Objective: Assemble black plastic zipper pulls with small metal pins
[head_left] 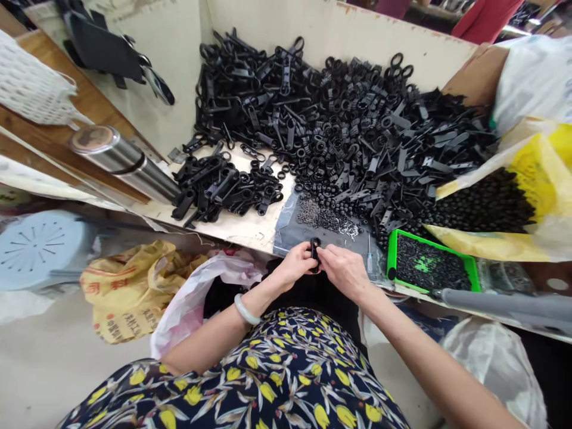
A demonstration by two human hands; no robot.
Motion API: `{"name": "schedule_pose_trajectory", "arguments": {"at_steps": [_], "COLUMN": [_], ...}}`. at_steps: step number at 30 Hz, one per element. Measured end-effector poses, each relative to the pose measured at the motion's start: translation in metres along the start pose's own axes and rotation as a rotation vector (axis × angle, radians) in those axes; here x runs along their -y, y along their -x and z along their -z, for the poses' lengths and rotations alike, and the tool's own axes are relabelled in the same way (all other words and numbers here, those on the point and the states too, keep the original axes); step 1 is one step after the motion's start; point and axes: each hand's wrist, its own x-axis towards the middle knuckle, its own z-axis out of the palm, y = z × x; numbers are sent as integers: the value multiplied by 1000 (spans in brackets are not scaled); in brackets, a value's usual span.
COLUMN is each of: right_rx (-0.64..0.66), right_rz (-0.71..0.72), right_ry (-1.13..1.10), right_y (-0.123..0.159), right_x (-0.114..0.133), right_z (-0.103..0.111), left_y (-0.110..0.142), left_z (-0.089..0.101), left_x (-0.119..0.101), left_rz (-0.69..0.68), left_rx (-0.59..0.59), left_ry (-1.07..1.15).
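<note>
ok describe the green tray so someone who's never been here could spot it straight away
Find the big heap of black plastic parts on the workbench. At its near edge, to the right of the person's right hand, lies a shallow rectangular tray full of tiny black pieces. Its bright green rim sets it apart from the black parts around it.

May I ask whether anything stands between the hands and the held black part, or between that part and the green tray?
Nothing visible separates the left hand and right hand from the black part; both hold it. Toward the green tray come the right hand, then a screwdriver.
</note>
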Motion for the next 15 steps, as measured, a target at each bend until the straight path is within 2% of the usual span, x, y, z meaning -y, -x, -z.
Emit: {"name": "schedule_pose_trajectory", "arguments": {"at_steps": [4, 8, 11, 15], "right_rx": [-3, 15, 84, 224], "right_rz": [-91, -116, -82, 36], "right_ry": [-142, -190, -139, -75], "right_y": [-4, -7, -13, -24], "right_x": [-10, -16, -20, -26], "right_z": [-2, -2, 3, 15], "left_y": [-1, -1, 0, 2], "left_z": [1, 0, -2, -2], "left_x": [1, 0, -3, -5], "left_rz": [14, 19, 30, 40], "left_rx": [3, -6, -5, -5], "left_ry": [-3, 18, 28, 32]}}
